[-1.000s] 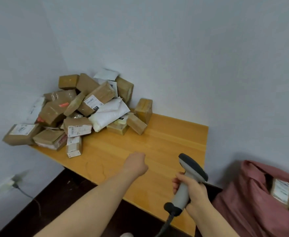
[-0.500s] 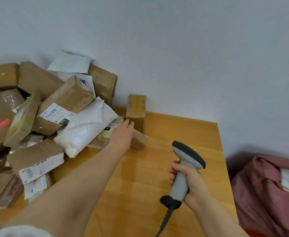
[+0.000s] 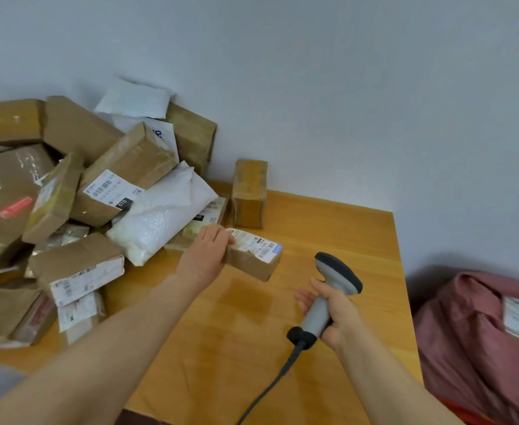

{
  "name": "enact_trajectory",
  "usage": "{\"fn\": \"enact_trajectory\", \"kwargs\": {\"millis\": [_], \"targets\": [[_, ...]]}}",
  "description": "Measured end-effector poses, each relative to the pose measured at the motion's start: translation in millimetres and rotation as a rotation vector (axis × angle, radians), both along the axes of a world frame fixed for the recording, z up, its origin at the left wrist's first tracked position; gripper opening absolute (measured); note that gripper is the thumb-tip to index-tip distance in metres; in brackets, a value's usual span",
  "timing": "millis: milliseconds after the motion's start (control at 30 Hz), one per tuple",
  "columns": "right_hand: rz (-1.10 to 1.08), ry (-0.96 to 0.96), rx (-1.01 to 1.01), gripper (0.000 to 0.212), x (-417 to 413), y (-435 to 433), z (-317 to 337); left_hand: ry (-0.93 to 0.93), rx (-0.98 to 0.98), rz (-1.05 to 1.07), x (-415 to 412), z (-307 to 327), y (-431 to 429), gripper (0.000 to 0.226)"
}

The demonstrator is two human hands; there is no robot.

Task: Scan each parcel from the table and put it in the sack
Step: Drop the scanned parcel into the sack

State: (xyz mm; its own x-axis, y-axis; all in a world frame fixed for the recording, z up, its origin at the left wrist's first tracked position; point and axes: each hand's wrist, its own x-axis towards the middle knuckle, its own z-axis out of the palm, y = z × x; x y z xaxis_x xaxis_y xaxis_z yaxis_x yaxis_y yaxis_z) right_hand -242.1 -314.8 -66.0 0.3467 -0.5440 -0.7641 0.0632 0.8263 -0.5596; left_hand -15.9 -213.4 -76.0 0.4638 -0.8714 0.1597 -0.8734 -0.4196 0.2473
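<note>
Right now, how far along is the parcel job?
Done: at least one labelled parcel lies in the pink sack. In hand: the left hand grips a small brown box, label up, while the right hand aims the scanner toward it. Left: this box is not in the sack, and a large pile waits on the table.

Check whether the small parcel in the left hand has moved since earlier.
Yes: the small parcel has come away from the upright box, nearer the person.

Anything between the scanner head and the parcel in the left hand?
No. Head view shows only bare table between scanner and parcel.
</note>
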Motion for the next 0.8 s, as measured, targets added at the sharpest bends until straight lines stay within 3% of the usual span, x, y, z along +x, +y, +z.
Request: {"fn": "enact_trajectory", "kwargs": {"millis": [200, 367, 500, 567, 633, 700, 800], "targets": [[0.121, -0.062, -0.027, 0.041, -7, 28, 16, -0.12, -0.18, -0.05, -65, 39, 47, 0.033], [0.151, -0.103, -0.1, 0.03, -16, 58, 26, -0.198, -0.178, -0.053, -97, 54, 82, 0.046], [0.188, -0.063, -0.274, 0.031, -25, 64, 35, -0.16, -0.159, 0.086, -95, 59, 106, 0.065], [0.238, -0.056, -0.375, 0.033, -28, 66, 41, -0.062, -0.187, 0.137, -87, 69, 109, 0.062], [0.295, -0.067, -0.446, 0.034, -28, 69, 48, 0.211, -0.175, 0.141, -82, 85, 102, 0.054], [0.352, -0.071, -0.498, 0.034, -26, 72, 56, 0.606, -0.011, 0.126, -82, 102, 89, 0.055], [0.361, -0.101, -0.527, 0.034, -22, 78, 67, 0.715, 0.256, 0.031, -79, 117, 82, 0.055]]}}
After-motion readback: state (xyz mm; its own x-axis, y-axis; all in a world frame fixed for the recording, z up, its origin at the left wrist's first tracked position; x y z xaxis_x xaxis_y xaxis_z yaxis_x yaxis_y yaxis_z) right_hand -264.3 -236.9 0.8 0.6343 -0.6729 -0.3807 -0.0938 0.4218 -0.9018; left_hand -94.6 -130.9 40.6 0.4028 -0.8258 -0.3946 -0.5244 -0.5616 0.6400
